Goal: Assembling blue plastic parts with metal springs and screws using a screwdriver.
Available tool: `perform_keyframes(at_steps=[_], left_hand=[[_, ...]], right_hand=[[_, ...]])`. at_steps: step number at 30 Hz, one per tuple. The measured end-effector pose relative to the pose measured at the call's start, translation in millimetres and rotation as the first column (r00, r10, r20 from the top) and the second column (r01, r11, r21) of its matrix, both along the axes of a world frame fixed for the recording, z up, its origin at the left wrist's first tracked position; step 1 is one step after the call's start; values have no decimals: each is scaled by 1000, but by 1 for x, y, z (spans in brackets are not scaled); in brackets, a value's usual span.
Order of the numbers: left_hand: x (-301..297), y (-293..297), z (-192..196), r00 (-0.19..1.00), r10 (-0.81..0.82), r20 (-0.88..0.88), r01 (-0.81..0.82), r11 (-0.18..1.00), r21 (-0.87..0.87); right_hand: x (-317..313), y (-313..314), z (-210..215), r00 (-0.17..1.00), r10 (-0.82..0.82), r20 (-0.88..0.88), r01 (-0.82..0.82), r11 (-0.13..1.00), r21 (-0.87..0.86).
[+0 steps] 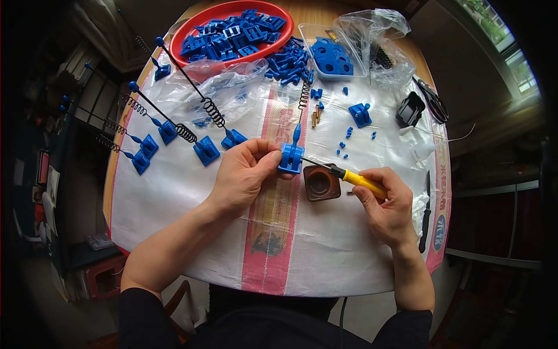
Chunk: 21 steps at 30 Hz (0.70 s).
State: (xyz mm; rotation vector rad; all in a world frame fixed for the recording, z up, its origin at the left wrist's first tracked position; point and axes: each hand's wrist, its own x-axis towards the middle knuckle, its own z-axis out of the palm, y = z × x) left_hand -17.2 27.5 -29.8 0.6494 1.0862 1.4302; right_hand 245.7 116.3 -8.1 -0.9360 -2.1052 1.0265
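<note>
My left hand [245,174] pinches a blue plastic bracket [292,159] between thumb and fingers. A blue stem rises from the bracket, topped by a black coil spring [304,96]. My right hand [390,206] is closed round the yellow handle of a screwdriver [356,179]. Its shaft points left, with the tip at the bracket's right side; whether it sits in a hole I cannot make out. Under the shaft stands a small brown square dish [323,195]. A small dark pin [350,192] lies between the dish and my right hand.
A red basin [286,43] and a clear tub [361,68] hold blue parts at the back. Finished-looking spring pieces [206,151] stand on the left. Brass pins [314,120], small blue caps [349,132], scissors [433,100] and a knife [426,224] lie toward the right.
</note>
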Motion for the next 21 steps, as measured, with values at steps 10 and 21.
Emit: perform_keyframes(at_steps=[10, 21], left_hand=[[-2, -1, 2, 815, 79, -574, -85, 996, 16], [1, 0, 8, 553, 237, -798, -95, 970, 222]], right_hand=[[2, 4, 8, 988, -122, 97, 117, 992, 54], [-2, 0, 3, 987, -155, 38, 154, 988, 27]])
